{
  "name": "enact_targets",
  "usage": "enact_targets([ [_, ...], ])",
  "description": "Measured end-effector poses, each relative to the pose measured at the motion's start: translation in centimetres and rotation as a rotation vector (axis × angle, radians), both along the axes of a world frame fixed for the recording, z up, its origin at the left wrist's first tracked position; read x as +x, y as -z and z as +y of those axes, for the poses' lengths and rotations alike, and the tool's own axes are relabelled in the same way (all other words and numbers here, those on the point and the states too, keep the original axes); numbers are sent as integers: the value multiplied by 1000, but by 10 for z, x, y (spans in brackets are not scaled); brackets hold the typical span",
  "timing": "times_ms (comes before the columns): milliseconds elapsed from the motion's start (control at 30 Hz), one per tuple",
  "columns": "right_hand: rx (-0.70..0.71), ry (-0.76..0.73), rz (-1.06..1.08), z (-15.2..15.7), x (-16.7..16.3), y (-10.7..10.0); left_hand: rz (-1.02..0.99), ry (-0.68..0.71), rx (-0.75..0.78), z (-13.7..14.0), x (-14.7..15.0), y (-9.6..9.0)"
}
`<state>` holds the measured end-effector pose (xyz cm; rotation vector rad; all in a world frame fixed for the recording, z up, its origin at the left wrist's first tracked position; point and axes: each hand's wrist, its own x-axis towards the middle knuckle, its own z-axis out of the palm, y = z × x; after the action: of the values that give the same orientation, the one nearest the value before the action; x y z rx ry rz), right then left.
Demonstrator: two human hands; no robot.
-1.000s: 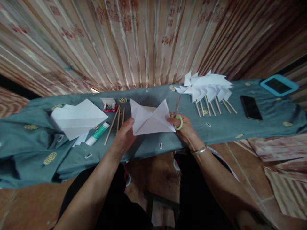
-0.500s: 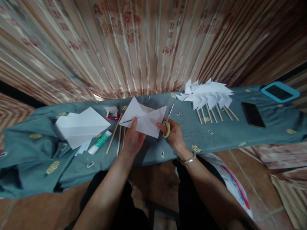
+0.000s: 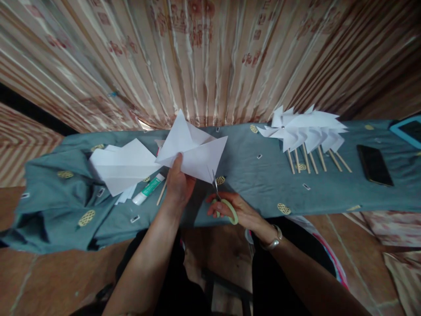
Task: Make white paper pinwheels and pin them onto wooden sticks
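My left hand (image 3: 179,184) grips a creased white sheet of paper (image 3: 200,160) by its lower left part, thumb on top and fingers underneath. The sheet is raised above the cloth, with slits dividing it into pointed flaps. In my right hand (image 3: 232,205) is a pair of scissors (image 3: 226,208) with pale green handles, fingers through the loops. Their blades are parted and point up at the paper's lower right corner, one blade on each side of its edge as far as I can see. Behind the paper, a small red and white box (image 3: 159,145) is mostly hidden.
Folded white sheets (image 3: 126,164) and a glue stick (image 3: 148,189) lie to the left, near a wooden stick (image 3: 162,193). On the right rest several paper pinwheels (image 3: 305,129) on sticks, a black phone (image 3: 375,164) and a blue-framed tablet (image 3: 409,131). A green cloth (image 3: 256,184) covers the table.
My right hand has let go of the paper's right edge and swung the scissors down to its lower corner, blades opened. The left hand has lifted and turned the paper. The view has shifted left.
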<state>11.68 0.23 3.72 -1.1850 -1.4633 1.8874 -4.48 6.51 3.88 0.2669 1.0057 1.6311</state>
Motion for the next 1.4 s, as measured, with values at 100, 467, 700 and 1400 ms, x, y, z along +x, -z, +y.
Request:
enact_targets([
  [100,-1,22,3,1,-3,4,-2,7,-6,0,1,-2],
  [467,-32,24,29,5,1,3,-6,22,4,-4,0,-1],
  [700,-13,-9,-7,5,2,1,13,40,23,-3,0,0],
  [1400,-3,-28,-7,6,0,8,-102,-18,-34,-4,4,-8],
])
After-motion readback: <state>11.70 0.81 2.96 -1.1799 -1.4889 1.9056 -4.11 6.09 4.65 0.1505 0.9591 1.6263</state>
